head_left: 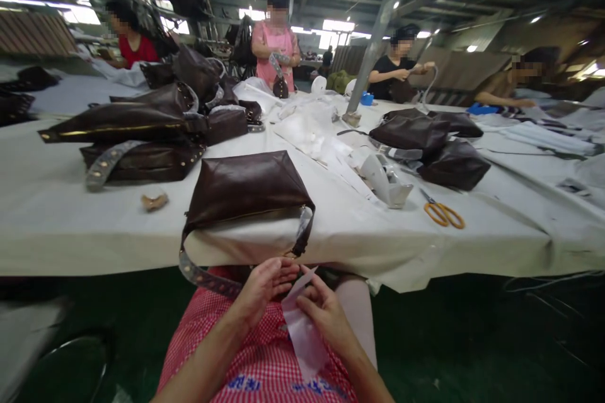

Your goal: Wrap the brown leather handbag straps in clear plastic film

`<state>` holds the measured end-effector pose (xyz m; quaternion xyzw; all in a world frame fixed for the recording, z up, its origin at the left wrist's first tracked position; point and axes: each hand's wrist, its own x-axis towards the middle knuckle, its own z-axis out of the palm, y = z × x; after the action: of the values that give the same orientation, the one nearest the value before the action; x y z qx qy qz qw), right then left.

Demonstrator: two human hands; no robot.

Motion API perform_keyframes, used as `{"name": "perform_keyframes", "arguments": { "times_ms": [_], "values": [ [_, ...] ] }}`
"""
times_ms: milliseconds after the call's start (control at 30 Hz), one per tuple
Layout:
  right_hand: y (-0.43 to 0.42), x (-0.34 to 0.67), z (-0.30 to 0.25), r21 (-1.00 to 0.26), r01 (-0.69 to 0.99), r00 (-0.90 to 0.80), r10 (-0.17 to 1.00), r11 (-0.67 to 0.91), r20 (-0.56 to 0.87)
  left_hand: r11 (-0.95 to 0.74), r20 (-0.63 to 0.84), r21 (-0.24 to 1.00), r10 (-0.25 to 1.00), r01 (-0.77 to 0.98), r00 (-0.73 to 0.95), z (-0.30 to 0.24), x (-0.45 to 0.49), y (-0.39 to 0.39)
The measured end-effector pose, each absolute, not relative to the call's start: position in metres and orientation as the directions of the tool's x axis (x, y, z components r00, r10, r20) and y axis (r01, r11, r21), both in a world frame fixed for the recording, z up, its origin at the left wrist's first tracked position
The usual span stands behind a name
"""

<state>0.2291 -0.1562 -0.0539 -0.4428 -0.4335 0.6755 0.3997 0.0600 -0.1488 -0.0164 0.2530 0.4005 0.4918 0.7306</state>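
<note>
A dark brown leather handbag lies on the white table edge right in front of me. Its studded strap loops down over the edge to my lap. My left hand and my right hand meet below the table over my red checked apron. Both pinch a pale strip of paper or wrapping near the strap's end by the metal fitting. The fingers of both hands are curled closed on the strip.
Orange-handled scissors lie to the right, near crumpled white wrapping. Stacked brown bags sit at left and right. Several people work at the far side. A grey pole rises from the table.
</note>
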Motion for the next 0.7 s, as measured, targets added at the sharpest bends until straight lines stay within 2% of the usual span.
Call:
{"name": "perform_keyframes", "arguments": {
  "times_ms": [167,333,467,700],
  "values": [
    [-0.159,0.221,-0.048,-0.921,-0.158,-0.291,0.908,-0.355,-0.300,0.291,-0.251,0.832,0.957,-0.472,0.148,-0.017,0.058,-0.156],
    [-0.167,0.211,-0.045,-0.907,-0.115,-0.321,0.879,-0.405,-0.352,0.156,-0.165,0.947,0.986,-0.280,-0.009,-0.024,0.058,-0.158],
    [-0.171,0.208,-0.053,-0.916,-0.085,-0.324,0.880,-0.393,-0.348,0.153,-0.187,0.951,0.976,-0.269,-0.108,-0.033,0.053,-0.155],
    [-0.169,0.204,-0.062,-0.928,-0.062,-0.341,0.882,-0.368,-0.327,0.218,-0.261,0.930,0.959,-0.296,-0.114,-0.036,0.047,-0.153]
  ]
}}
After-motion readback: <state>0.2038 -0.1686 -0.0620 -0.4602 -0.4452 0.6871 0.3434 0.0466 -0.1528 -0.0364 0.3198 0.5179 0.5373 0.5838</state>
